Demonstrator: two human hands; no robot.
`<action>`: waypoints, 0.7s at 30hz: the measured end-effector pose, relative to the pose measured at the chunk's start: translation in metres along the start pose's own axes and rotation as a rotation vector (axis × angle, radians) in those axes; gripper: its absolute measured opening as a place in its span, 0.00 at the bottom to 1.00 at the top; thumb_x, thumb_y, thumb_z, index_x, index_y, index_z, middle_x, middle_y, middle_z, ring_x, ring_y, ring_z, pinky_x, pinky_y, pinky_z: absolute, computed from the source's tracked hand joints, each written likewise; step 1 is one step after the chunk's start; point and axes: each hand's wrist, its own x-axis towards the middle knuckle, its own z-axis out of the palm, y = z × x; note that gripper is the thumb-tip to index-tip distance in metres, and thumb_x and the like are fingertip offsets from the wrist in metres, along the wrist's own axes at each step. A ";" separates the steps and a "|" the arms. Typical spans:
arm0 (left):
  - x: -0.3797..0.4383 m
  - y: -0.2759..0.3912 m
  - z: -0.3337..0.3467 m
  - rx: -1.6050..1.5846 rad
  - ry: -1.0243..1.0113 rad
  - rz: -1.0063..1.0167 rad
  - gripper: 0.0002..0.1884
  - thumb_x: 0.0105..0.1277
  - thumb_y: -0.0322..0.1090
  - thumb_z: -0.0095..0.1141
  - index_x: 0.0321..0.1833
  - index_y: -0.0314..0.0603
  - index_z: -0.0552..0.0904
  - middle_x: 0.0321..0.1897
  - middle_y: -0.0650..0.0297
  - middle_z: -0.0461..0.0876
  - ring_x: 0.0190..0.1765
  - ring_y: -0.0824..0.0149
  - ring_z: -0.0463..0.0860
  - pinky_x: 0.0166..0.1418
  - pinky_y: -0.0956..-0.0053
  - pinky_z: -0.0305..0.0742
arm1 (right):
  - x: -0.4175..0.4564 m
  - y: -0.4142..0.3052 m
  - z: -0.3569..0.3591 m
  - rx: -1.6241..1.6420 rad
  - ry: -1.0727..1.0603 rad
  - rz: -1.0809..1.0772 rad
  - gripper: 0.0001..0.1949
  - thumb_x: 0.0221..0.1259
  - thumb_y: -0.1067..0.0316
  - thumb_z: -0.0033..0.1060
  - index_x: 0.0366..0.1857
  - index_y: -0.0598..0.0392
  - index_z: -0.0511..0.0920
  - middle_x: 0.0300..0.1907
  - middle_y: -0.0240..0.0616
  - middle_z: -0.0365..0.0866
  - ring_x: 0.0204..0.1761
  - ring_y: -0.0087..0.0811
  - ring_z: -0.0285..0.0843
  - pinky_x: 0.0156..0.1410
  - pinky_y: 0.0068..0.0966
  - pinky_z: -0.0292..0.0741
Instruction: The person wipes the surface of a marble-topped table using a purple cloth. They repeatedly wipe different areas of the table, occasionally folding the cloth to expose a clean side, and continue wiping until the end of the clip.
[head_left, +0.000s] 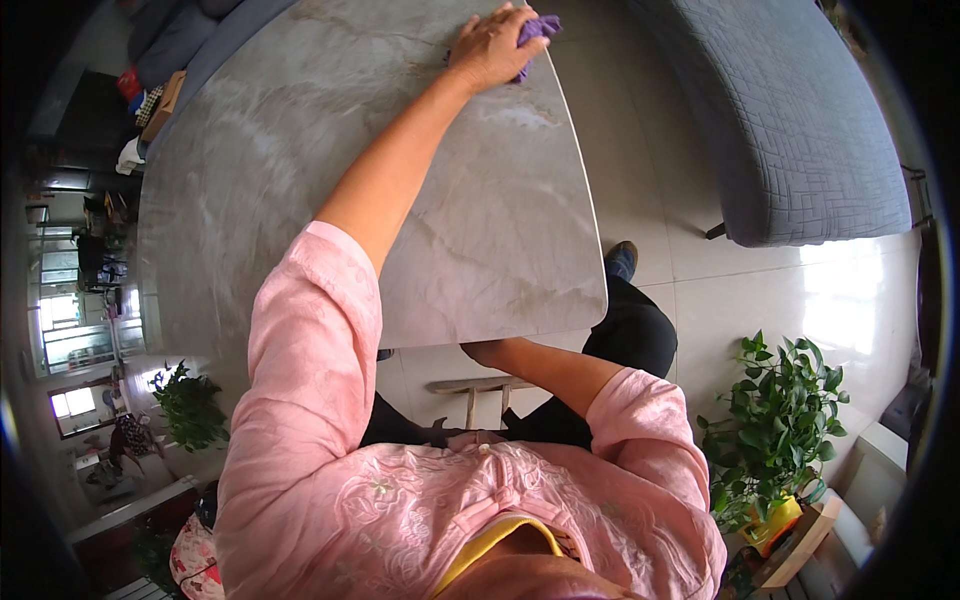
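Note:
My left hand (495, 46) reaches across the grey marble-patterned tabletop (487, 202) to its far right part. It presses on a crumpled purple cloth (536, 31), which bunches out between the thumb and fingers and overhangs the right edge. The cloth's portion beneath the palm is hidden. Close to my body, my right hand (486, 354) is at the near edge of the tabletop, its fingers out of sight below it, so its grip cannot be told.
A grey upholstered seat (817, 142) stands right of the table across a tiled floor (637, 150). Below the near edge is a wooden stool or chair part (480, 385) between my legs. A leafy potted plant (780, 420) is at the lower right; a grey sofa (176, 45) borders the far left.

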 end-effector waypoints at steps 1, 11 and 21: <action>-0.005 0.005 0.000 0.008 -0.015 0.039 0.29 0.66 0.59 0.49 0.64 0.51 0.72 0.66 0.62 0.72 0.73 0.59 0.65 0.75 0.53 0.53 | 0.002 0.001 -0.003 -0.003 -0.041 -0.008 0.14 0.56 0.68 0.52 0.44 0.57 0.83 0.43 0.49 0.83 0.49 0.49 0.79 0.56 0.47 0.73; -0.103 0.097 -0.027 -0.080 -0.165 0.210 0.24 0.67 0.55 0.51 0.61 0.53 0.73 0.65 0.64 0.73 0.75 0.61 0.62 0.78 0.52 0.51 | 0.011 0.025 -0.019 0.067 -0.487 -0.027 0.15 0.60 0.69 0.52 0.51 0.52 0.78 0.43 0.47 0.83 0.49 0.48 0.82 0.51 0.45 0.77; -0.227 0.160 -0.053 -0.376 -0.084 0.338 0.21 0.73 0.52 0.47 0.60 0.48 0.74 0.62 0.65 0.75 0.71 0.64 0.67 0.77 0.62 0.53 | -0.053 -0.006 -0.021 0.167 -0.033 0.056 0.13 0.63 0.64 0.53 0.50 0.47 0.80 0.42 0.39 0.85 0.46 0.40 0.84 0.48 0.38 0.80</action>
